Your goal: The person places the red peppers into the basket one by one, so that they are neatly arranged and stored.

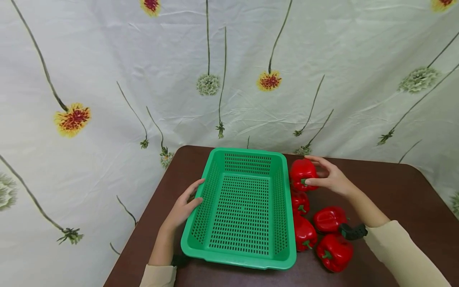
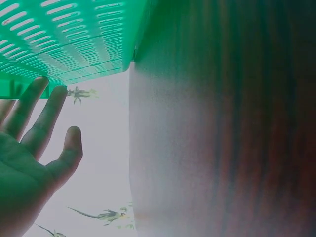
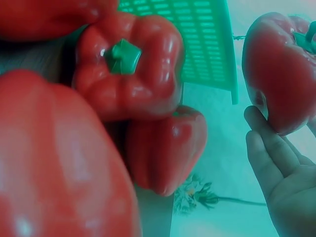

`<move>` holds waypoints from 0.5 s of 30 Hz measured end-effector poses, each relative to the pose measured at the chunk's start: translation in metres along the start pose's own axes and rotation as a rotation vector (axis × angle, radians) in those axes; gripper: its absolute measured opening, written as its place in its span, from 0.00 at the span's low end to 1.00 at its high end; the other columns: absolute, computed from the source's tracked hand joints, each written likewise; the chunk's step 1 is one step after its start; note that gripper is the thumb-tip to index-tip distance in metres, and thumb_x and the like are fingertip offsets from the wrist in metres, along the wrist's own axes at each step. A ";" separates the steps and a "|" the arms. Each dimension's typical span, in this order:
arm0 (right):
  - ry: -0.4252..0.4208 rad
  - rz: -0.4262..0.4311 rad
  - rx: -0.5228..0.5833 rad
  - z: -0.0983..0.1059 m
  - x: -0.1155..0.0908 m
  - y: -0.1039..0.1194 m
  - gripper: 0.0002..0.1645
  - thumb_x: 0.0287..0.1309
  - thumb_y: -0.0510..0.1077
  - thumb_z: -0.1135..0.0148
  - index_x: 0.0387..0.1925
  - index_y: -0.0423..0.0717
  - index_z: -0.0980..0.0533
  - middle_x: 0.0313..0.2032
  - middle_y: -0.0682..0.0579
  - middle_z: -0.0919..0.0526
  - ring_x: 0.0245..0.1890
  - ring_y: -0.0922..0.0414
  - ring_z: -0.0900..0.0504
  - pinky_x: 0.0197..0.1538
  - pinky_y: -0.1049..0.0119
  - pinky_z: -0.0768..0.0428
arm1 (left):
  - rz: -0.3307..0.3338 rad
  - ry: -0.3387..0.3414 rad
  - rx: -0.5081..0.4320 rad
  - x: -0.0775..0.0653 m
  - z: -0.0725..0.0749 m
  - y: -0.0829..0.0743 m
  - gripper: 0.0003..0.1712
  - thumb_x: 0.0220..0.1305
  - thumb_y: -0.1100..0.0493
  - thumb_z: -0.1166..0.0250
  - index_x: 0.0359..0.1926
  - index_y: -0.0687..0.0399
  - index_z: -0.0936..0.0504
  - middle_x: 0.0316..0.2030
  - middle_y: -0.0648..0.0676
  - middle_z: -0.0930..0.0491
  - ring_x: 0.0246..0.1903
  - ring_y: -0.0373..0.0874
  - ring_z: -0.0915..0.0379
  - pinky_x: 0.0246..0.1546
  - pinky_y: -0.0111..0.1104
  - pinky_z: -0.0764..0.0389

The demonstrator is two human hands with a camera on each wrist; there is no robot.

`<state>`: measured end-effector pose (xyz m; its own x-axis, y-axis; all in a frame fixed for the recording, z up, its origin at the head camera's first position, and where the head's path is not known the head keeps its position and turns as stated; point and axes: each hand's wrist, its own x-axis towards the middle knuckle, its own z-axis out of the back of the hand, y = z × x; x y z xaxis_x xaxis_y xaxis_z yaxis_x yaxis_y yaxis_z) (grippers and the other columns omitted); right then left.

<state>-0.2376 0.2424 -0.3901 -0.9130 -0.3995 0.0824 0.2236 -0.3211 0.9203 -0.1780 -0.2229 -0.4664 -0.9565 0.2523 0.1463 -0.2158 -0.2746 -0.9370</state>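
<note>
My right hand grips a red bell pepper beside the far right corner of a green basket. The thumb lies near its green stem, and in the right wrist view the pepper shows lifted on the fingers. My left hand is at the basket's left rim, its fingertips right at the edge. In the left wrist view those fingers are spread and fairly straight beneath the slotted wall. The basket's slotted floor is bare.
Several more red bell peppers lie along the basket's right side and below my right forearm. The dark brown table ends at a flower-patterned cloth hanging behind it. A black band circles my right wrist.
</note>
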 end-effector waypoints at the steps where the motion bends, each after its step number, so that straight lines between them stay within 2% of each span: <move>1: 0.006 0.001 0.004 -0.001 0.001 0.000 0.42 0.58 0.36 0.35 0.71 0.36 0.43 0.63 0.31 0.36 0.52 0.37 0.22 0.41 0.60 0.18 | 0.001 0.000 0.001 0.000 0.000 0.000 0.31 0.74 0.59 0.47 0.75 0.46 0.42 0.74 0.58 0.49 0.71 0.61 0.54 0.61 0.62 0.43; 5: 0.024 -0.001 0.021 -0.008 0.006 0.003 0.44 0.58 0.37 0.34 0.72 0.37 0.44 0.64 0.31 0.36 0.54 0.32 0.25 0.42 0.60 0.18 | 0.006 0.000 -0.001 -0.001 0.001 -0.001 0.31 0.74 0.59 0.48 0.75 0.46 0.42 0.74 0.58 0.49 0.71 0.62 0.54 0.61 0.63 0.43; 10: 0.039 -0.012 0.054 -0.016 0.015 0.007 0.44 0.58 0.37 0.34 0.72 0.38 0.44 0.63 0.32 0.36 0.54 0.35 0.24 0.44 0.55 0.18 | 0.005 0.002 -0.002 -0.001 0.001 0.000 0.31 0.74 0.58 0.47 0.75 0.46 0.42 0.74 0.58 0.49 0.71 0.62 0.54 0.61 0.63 0.42; 15: 0.058 -0.009 0.080 -0.022 0.022 0.009 0.44 0.58 0.37 0.34 0.72 0.39 0.44 0.63 0.33 0.35 0.53 0.38 0.23 0.44 0.55 0.18 | 0.011 0.004 -0.005 -0.001 0.000 0.000 0.31 0.74 0.58 0.47 0.75 0.45 0.41 0.74 0.58 0.48 0.71 0.61 0.52 0.60 0.62 0.40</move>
<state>-0.2483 0.2122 -0.3882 -0.8931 -0.4466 0.0542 0.1858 -0.2565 0.9485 -0.1773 -0.2233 -0.4662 -0.9581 0.2526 0.1347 -0.2041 -0.2729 -0.9402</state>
